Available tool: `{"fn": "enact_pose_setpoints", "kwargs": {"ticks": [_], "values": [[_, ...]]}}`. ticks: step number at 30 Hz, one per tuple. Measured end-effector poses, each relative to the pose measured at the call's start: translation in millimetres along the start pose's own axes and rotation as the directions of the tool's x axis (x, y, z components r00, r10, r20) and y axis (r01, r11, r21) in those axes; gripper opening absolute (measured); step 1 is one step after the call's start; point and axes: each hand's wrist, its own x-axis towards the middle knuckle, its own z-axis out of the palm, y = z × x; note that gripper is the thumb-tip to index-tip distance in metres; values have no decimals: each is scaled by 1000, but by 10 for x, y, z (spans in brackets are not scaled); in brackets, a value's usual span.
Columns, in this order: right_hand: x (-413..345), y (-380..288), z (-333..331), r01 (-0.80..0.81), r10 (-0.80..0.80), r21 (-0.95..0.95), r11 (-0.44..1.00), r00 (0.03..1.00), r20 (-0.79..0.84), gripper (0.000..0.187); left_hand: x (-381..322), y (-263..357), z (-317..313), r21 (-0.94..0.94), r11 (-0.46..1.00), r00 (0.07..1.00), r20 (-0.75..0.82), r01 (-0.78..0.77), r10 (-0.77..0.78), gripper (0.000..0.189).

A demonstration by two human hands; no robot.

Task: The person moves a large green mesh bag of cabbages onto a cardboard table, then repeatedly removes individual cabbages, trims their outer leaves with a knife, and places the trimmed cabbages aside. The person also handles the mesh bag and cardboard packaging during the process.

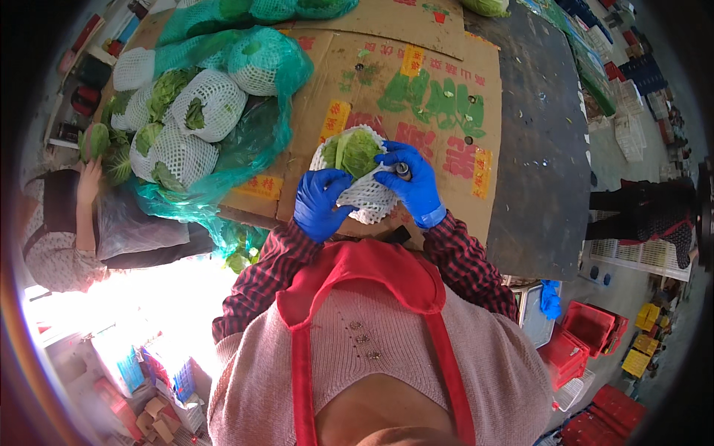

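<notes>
A green cabbage (pixel 357 153) sits in a white foam net sleeve (pixel 371 195), its leafy top showing through the opening. It rests on the printed cardboard before me. My left hand (pixel 322 200), in a blue glove, grips the net's edge at the lower left of the cabbage. On the other side my right hand (pixel 411 181), gloved too, pinches the net near the rim. The round end of a tool handle (pixel 403 171) pokes out of that hand; the rest of the tool is hidden.
Several net-wrapped cabbages (pixel 209 106) lie in a green mesh bag (pixel 251 161) on the left. There a co-worker's hand (pixel 89 181) touches an unwrapped cabbage (pixel 93 140). Flattened cardboard (pixel 385 33) covers part of the dark tabletop (pixel 535 167). Red crates (pixel 585 329) stand at lower right.
</notes>
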Motion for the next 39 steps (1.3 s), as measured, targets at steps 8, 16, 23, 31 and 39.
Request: {"fn": "enact_pose_setpoints", "kwargs": {"ticks": [8, 16, 23, 31, 39], "values": [[-97, -41, -518, -329, 316, -19, 944, 919, -237, 51, 340, -267, 74, -223, 961, 967, -155, 163, -200, 25], [-40, -94, -422, -248, 229, -102, 963, 959, -169, 61, 793, -510, 436, -935, 60, 798, 265, 351, -541, 30], [281, -29, -252, -253, 225, -207, 945, 963, -150, 51, 671, -489, 492, -915, -295, 810, 386, 275, -441, 42], [-45, -201, 147, 44, -100, -489, 871, 991, -90, 32, 361, -154, 112, -735, 444, 821, 270, 513, -503, 45], [-110, -221, 162, -129, 106, -163, 978, 984, -144, 26, 246, 101, 91, -484, 585, 692, 62, 651, -719, 31]]}}
